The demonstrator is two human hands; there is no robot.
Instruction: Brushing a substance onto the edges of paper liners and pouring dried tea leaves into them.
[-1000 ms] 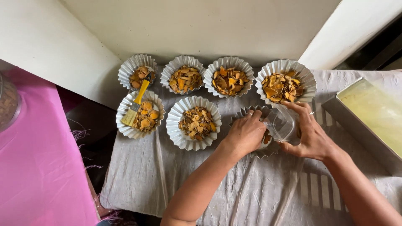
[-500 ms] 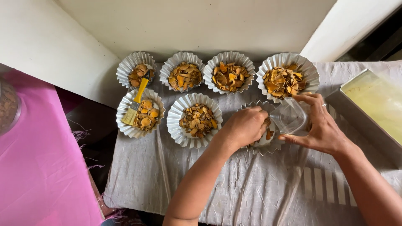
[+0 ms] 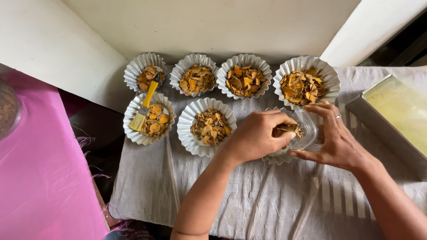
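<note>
Just right of the frame's centre, the left hand (image 3: 255, 135) is curled into a loose fist, its fingertips pinching a small clump of dried, brownish-orange chips (image 3: 290, 129) over a fluted white paper cup (image 3: 278, 158) that lies mostly hidden under both hands. The right hand (image 3: 336, 138) comes in from the lower right with fingers spread and curved around a small clear plastic container (image 3: 307, 131), thumb low and fingers on its far side, a ring on one finger; it holds the container tilted above the same cup. To the left of the hands sits another fluted cup (image 3: 205, 129) filled with the same dried pieces, and further left one more (image 3: 149, 119) with a yellow-handled pastry brush (image 3: 144, 106) resting across it (bristles toward the lower left). Along the top of the frame runs a row of four filled cups (image 3: 231, 80), the rightmost touching the space just above the right hand. All stand on a grey striped cloth (image 3: 249, 200). A metal tray (image 3: 391, 120) with a pale yellow surface lies at the right edge, and a pink sheet (image 3: 40, 178) covers the lower left.
</note>
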